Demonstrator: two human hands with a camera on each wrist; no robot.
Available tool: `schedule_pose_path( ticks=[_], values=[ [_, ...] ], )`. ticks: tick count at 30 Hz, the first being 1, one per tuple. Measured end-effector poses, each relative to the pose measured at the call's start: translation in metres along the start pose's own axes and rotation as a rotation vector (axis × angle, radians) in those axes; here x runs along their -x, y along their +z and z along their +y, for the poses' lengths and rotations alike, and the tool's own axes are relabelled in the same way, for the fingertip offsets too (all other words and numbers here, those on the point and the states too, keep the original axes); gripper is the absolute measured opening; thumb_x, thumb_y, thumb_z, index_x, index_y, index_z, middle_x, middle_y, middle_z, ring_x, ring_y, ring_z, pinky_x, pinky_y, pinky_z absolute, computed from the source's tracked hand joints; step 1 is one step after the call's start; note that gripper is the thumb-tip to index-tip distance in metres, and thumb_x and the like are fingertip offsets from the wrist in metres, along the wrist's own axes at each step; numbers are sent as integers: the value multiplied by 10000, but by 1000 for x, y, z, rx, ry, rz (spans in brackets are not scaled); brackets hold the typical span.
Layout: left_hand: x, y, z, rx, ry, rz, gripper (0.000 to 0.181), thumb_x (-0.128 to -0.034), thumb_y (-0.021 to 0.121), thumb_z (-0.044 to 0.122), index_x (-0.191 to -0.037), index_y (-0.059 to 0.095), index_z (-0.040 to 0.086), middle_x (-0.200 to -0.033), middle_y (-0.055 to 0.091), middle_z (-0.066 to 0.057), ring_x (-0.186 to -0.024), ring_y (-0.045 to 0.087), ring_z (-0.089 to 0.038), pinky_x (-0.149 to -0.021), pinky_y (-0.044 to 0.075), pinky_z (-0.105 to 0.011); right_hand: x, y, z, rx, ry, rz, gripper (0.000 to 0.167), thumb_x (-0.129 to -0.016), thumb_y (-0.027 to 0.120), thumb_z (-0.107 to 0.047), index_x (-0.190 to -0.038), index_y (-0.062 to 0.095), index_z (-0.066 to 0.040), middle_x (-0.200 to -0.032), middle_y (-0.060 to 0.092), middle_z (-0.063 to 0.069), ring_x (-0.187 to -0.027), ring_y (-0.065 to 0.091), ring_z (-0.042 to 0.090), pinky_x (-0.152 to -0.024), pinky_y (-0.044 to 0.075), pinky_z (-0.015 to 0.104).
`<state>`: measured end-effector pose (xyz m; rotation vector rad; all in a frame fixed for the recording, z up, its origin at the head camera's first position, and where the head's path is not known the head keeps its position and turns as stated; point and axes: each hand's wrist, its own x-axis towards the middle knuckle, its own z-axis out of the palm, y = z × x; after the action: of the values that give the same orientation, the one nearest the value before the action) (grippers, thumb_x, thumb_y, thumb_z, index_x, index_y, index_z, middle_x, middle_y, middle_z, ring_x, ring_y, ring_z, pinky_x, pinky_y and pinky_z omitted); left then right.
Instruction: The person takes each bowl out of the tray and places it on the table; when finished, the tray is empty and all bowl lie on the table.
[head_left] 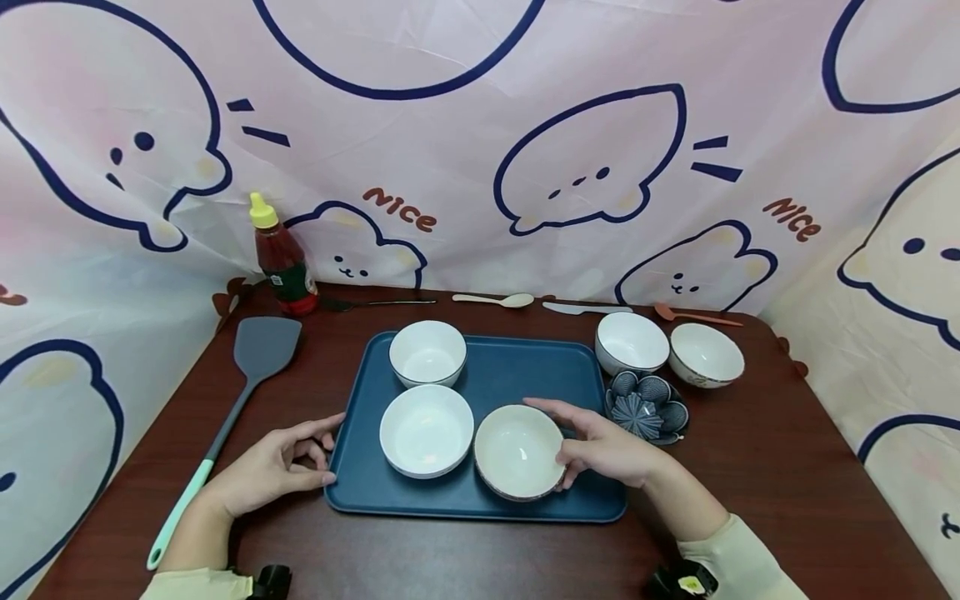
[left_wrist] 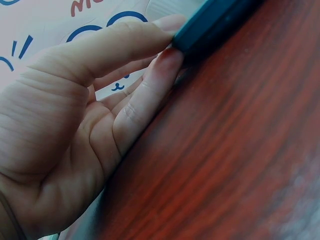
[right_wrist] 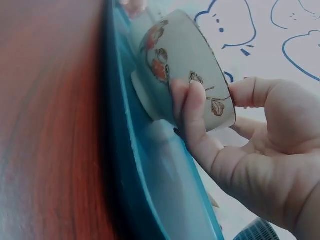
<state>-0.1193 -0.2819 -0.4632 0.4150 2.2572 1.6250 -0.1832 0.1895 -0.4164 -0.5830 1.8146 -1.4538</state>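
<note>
On a blue tray (head_left: 525, 354) stand two white bowls (head_left: 427, 350) (head_left: 426, 432), one behind the other on the left side. Beside the nearer one is a third bowl (head_left: 519, 454), which my right hand (head_left: 600, 442) grips by its right side. Its outer wall bears a flower pattern (right_wrist: 160, 70) in the right wrist view, and it sits at or just above the tray; I cannot tell which. My left hand (head_left: 281, 467) pinches the tray's left rim between thumb and finger, as the left wrist view shows at the tray edge (left_wrist: 200, 30).
Right of the tray are two more bowls (head_left: 632, 342) (head_left: 707, 354) and a dark petal-shaped item (head_left: 645, 408). A spatula (head_left: 266, 350) and a red sauce bottle (head_left: 288, 267) stand left. A fork (head_left: 375, 302), spoon (head_left: 495, 299), knife (head_left: 585, 308) and brown spoon (head_left: 693, 316) line the back.
</note>
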Motion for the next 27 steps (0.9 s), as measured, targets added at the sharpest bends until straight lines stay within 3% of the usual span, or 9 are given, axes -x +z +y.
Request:
schedule_pose_path(
  ticks=[6,17,22,27],
  values=[
    [-3,3,-1,0,23,-7,777,-871,768,105,-1511,351,-39,-1106,500,-222,-830,636,-124,-722,584,-278,12,-4,-4,-29,12,56,724,-944,527,18,-1583,275,-209,-1551,306,198,-794,708,293,-715,607,419],
    [-3,1,1,-22,28,2,771,-875,766,110,-1516,356,-16,-1103,502,-213,-828,636,-128,-717,581,-272,42,-31,-30,-71,-100,130,706,-966,505,45,-1589,255,-173,-1505,349,242,-840,714,244,-710,609,413],
    [0,-1,1,-36,19,17,772,-871,769,114,-1514,362,-11,-1095,514,-195,-821,635,-128,-711,578,-271,62,-51,-38,-47,-171,175,689,-978,484,61,-1591,229,-128,-1453,412,157,-821,726,271,-696,608,403],
    [0,-1,1,-40,-5,26,781,-863,780,131,-1515,369,5,-1097,523,-172,-830,638,-136,-718,581,-275,84,-70,-39,4,-176,242,674,-993,463,59,-1593,214,-122,-1438,419,55,-825,729,302,-696,609,390]
  ],
)
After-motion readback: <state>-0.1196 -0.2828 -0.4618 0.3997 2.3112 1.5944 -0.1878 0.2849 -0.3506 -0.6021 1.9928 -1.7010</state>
